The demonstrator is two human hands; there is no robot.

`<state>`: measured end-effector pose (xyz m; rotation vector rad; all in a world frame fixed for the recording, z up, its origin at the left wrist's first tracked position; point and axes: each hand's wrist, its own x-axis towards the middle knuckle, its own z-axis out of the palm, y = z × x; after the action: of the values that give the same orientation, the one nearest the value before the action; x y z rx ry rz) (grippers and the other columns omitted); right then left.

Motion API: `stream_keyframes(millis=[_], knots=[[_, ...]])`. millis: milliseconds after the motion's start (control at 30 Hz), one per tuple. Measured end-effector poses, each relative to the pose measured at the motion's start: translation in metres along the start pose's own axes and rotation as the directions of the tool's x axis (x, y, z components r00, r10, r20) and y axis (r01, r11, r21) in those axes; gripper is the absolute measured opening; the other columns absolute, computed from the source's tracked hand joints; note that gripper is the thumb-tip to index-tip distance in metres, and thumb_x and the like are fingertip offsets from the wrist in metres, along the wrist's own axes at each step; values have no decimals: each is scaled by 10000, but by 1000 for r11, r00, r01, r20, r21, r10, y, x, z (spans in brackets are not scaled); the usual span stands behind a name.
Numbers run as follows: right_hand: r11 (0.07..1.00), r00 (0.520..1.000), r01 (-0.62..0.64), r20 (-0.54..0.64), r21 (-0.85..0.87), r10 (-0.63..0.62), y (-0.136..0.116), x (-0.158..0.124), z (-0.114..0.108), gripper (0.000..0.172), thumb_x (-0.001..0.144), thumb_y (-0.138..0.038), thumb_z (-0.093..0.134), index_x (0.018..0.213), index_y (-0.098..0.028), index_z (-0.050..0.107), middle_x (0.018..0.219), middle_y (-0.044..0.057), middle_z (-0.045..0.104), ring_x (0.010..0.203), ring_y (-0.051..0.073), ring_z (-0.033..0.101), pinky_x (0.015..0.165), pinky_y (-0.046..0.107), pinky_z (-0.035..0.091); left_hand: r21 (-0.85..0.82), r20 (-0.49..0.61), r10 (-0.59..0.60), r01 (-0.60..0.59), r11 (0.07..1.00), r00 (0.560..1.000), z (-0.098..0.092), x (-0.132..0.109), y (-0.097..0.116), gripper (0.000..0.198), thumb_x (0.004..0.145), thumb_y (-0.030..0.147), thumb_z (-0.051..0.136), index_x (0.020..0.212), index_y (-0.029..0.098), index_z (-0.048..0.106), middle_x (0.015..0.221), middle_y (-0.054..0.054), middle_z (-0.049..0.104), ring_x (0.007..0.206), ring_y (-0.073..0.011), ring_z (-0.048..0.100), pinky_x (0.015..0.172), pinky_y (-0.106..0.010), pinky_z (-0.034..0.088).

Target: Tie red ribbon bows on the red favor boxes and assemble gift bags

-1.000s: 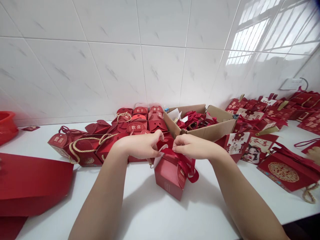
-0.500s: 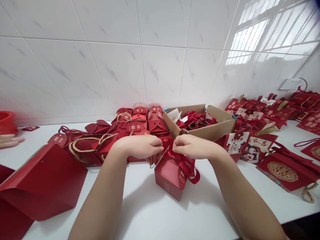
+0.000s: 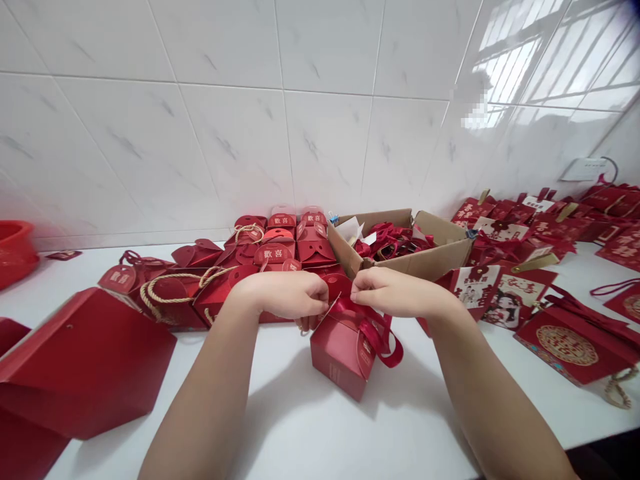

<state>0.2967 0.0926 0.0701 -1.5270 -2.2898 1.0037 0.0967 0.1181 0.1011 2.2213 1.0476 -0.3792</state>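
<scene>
A small red gift box [image 3: 343, 360] stands on the white table between my hands, turned at an angle. A glossy red ribbon [image 3: 385, 343] is at its top and loops down over the right side. My left hand [image 3: 287, 295] is closed at the box's raised left edge; what its fingertips pinch is hidden. Across from it, my right hand [image 3: 387, 291] pinches the ribbon above the box, with thumb and forefinger together. Part of the box's top is covered by my fingers.
Behind my hands stand rows of red boxes [image 3: 274, 253], some with rope handles [image 3: 175, 287]. An open cardboard box [image 3: 415, 265] holds ribbons. Larger red boxes [image 3: 95, 367] lie at left, near a red basin [image 3: 17, 250]. Decorated red bags [image 3: 565, 333] crowd the right side.
My right hand has shifted slightly right, widening the gap between my hands a little. Another person's hand at the left edge has gone out of view. The box stays in place.
</scene>
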Motion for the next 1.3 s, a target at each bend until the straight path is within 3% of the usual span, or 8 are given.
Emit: stream_keyframes(millis=[167, 400, 733, 1033, 1167, 1300], knots=[[1000, 1000, -10, 9, 27, 10, 1, -2, -2, 167, 782, -293, 444, 783, -156, 539, 698, 5, 491, 568, 103, 393, 461, 239, 274, -2, -6, 3, -3, 1000, 1000, 0, 1, -2, 154, 791, 275, 400, 771, 178, 517, 846, -40, 708, 750, -167, 648, 613, -240, 474], [1000, 1000, -25, 15, -1, 25, -2, -2, -2, 165, 779, -277, 421, 790, -157, 534, 757, 15, 512, 604, 110, 421, 478, 239, 292, 41, -24, 2, -1, 999, 1000, 1, 3, -2, 172, 782, 309, 410, 756, 185, 526, 809, -27, 702, 674, -158, 627, 542, -233, 429], [999, 999, -32, 6, -38, 33, -4, -2, 0, 190, 791, -302, 410, 805, -161, 537, 762, 9, 518, 619, 112, 437, 499, 236, 329, 52, -49, 46, -43, 998, 998, 3, 8, -8, 137, 768, 289, 405, 785, 197, 505, 811, -13, 688, 705, -166, 625, 560, -242, 427], [999, 999, -30, 9, -19, 30, -3, -2, 1, 201, 810, -331, 429, 814, -161, 536, 738, 9, 522, 599, 111, 434, 489, 238, 321, 85, -140, 73, -62, 994, 987, 3, 8, -4, 101, 716, 238, 425, 714, 202, 519, 726, 7, 660, 641, -161, 596, 512, -235, 393], [1000, 1000, 11, -2, -14, -11, -1, -3, 0, 242, 825, -387, 449, 758, -163, 510, 697, 5, 509, 571, 105, 419, 474, 235, 306, 28, -272, 114, -110, 994, 956, 1, 5, -8, 80, 700, 233, 450, 656, 194, 504, 659, 16, 625, 594, -145, 568, 503, -229, 384], [997, 996, 79, 34, -1, -79, 2, -5, -4, 321, 865, -431, 403, 714, -165, 502, 698, 1, 513, 578, 95, 427, 506, 226, 323, -171, -472, 100, -202, 964, 876, -2, -1, -10, 70, 738, 224, 457, 698, 194, 507, 675, 14, 652, 696, -162, 630, 608, -245, 465]])
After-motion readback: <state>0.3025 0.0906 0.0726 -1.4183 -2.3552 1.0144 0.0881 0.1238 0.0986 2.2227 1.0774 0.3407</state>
